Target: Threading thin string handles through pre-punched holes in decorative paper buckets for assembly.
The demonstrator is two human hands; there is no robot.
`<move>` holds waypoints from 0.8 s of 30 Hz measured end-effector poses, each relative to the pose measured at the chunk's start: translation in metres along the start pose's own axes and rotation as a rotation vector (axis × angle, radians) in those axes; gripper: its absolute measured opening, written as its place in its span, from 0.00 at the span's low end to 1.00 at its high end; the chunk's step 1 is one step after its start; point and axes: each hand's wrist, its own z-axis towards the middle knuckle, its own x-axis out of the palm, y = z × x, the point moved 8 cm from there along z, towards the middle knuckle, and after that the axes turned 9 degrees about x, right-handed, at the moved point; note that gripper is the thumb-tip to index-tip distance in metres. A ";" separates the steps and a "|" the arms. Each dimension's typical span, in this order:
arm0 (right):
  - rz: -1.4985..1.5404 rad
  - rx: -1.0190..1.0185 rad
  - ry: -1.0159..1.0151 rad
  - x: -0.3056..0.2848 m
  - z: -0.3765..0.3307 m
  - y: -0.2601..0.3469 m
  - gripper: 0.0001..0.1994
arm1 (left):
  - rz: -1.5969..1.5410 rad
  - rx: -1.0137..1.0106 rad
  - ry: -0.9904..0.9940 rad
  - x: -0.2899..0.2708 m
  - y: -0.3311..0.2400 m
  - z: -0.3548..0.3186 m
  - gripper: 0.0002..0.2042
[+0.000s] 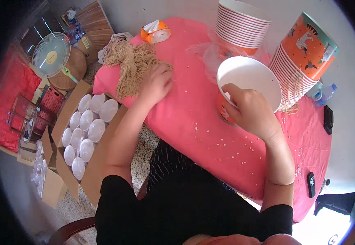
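Note:
My left hand [158, 83] lies at the edge of a tangled bundle of beige cords [130, 67] on the pink-covered table. Its fingers are curled in against the strands, and the tips are partly hidden. With my right hand [251, 112] I grip the near-left rim of a large paper bucket [261, 75]. The bucket is white inside and orange outside, and it stands upright with its mouth toward me. Fingers and thumb pinch the wall at the rim.
Behind stands a stack of paper buckets [242, 26] in clear plastic; a taller patterned stack [296, 61] leans to the right, cords hanging down it. Small pale dots litter the pink cloth [185, 110]. A phone [311, 184] lies right. A cardboard box [108, 141] of clear cups sits left.

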 end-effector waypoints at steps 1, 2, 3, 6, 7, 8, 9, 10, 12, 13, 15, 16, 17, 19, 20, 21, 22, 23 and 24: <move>0.010 0.007 0.013 0.001 0.001 0.000 0.10 | -0.005 0.002 -0.003 -0.002 -0.011 0.000 0.07; 0.024 0.013 0.028 0.003 0.002 -0.001 0.10 | -0.198 -0.031 -0.091 -0.014 -0.030 0.000 0.06; 0.014 0.026 0.026 0.002 0.002 -0.002 0.10 | -0.402 -0.055 -0.183 -0.025 -0.051 0.003 0.05; 0.032 0.020 -0.001 0.000 0.002 0.001 0.10 | -0.871 0.106 -0.165 -0.056 -0.142 0.011 0.04; 0.086 0.010 -0.050 -0.005 0.002 0.006 0.10 | -0.987 0.188 -0.190 -0.065 -0.163 0.008 0.05; 0.139 0.006 -0.101 -0.011 0.002 0.008 0.10 | -1.067 0.134 -0.165 -0.067 -0.172 0.005 0.05; 0.132 0.005 -0.095 -0.012 0.002 0.008 0.10 | -1.146 0.080 -0.139 -0.065 -0.177 0.004 0.05; 0.148 -0.012 -0.148 -0.018 0.000 0.008 0.09 | -1.105 0.041 -0.132 -0.062 -0.172 0.007 0.05; 0.160 -0.037 -0.199 -0.026 -0.002 0.009 0.09 | -0.989 -0.169 -0.158 -0.047 -0.148 0.006 0.04; 0.163 -0.024 -0.182 -0.025 -0.001 0.006 0.09 | -0.897 -0.191 -0.211 -0.043 -0.138 0.006 0.03; 0.166 -0.011 -0.162 -0.025 0.000 0.002 0.09 | -0.947 -0.285 -0.259 -0.032 -0.128 0.006 0.04; 0.151 -0.014 -0.158 -0.023 0.002 0.000 0.08 | -0.960 -0.275 -0.288 -0.032 -0.129 0.008 0.04; 0.133 -0.014 -0.154 -0.023 0.004 -0.003 0.08 | -0.961 -0.276 -0.291 -0.030 -0.128 0.010 0.04; 0.150 0.005 -0.133 -0.019 0.005 -0.008 0.08 | -0.752 -0.272 -0.310 -0.032 -0.121 0.015 0.05; 0.172 0.022 -0.114 -0.016 0.006 -0.010 0.08 | -0.729 -0.259 -0.349 -0.031 -0.115 0.016 0.05; 0.171 0.017 -0.110 -0.016 0.007 -0.010 0.08 | -0.727 -0.262 -0.353 -0.029 -0.112 0.016 0.05; 0.155 0.008 -0.091 -0.013 0.007 -0.009 0.08 | -0.709 -0.270 -0.359 -0.028 -0.110 0.016 0.05; 0.140 0.001 -0.071 -0.011 0.007 -0.009 0.08 | -0.693 -0.279 -0.364 -0.027 -0.109 0.017 0.05; 0.139 -0.003 -0.067 -0.011 0.007 -0.008 0.08 | -0.692 -0.284 -0.367 -0.026 -0.107 0.017 0.05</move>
